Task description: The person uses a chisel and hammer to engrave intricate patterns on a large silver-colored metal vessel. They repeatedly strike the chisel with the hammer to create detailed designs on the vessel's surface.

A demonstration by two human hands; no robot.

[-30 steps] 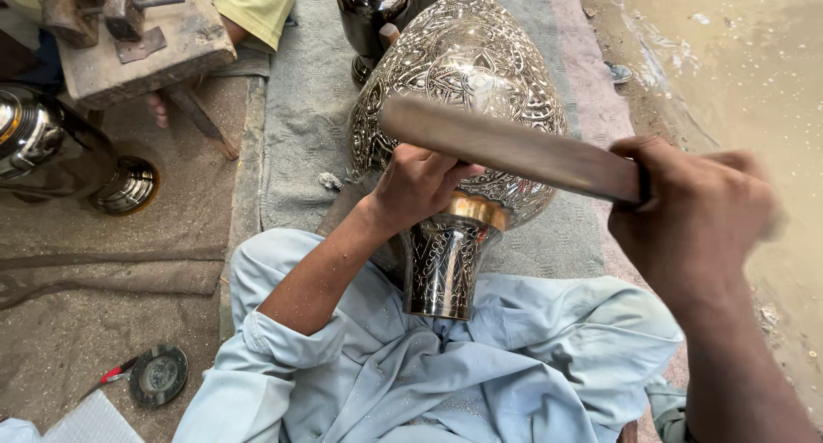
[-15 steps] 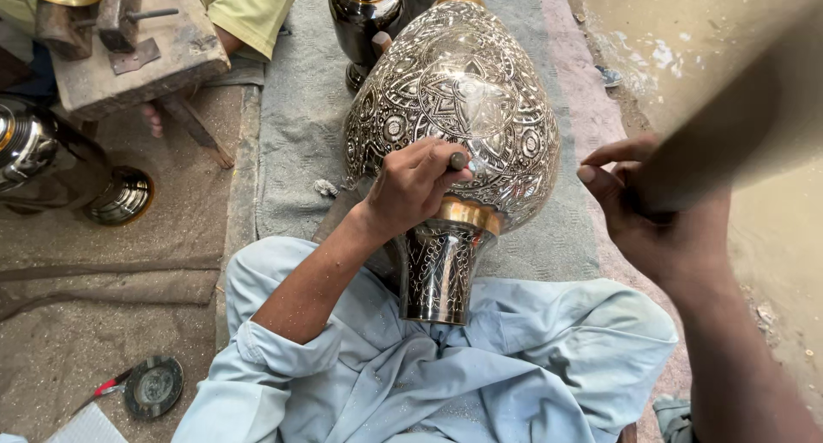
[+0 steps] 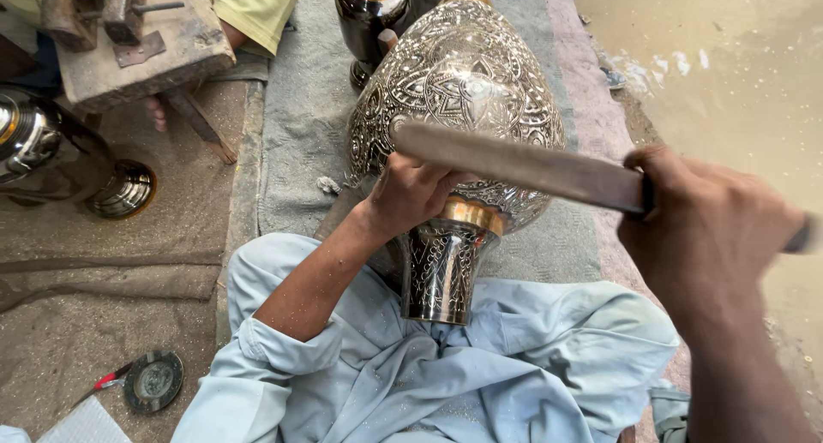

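A large engraved silver-and-black metal vase (image 3: 467, 74) lies across my lap, with its gold-banded neck (image 3: 441, 267) pointing toward me. My left hand (image 3: 410, 194) rests on the vase's lower body, fingers closed around a small tool that is mostly hidden. My right hand (image 3: 703, 229) grips one end of a long flat bar (image 3: 514, 164). The bar reaches leftward across the vase, just above my left hand.
A second dark vase (image 3: 369, 14) stands behind the big one on a grey mat (image 3: 300, 109). At the upper left are a wooden block (image 3: 146, 44), another person's yellow garment (image 3: 257, 6) and a shiny metal vessel (image 3: 47, 152). A round disc (image 3: 154, 379) lies at the lower left, muddy ground (image 3: 729, 66) to the right.
The bar was raised up and to the right half a second ago; it is now back down across the vase above my left hand. The left hand stayed in place.
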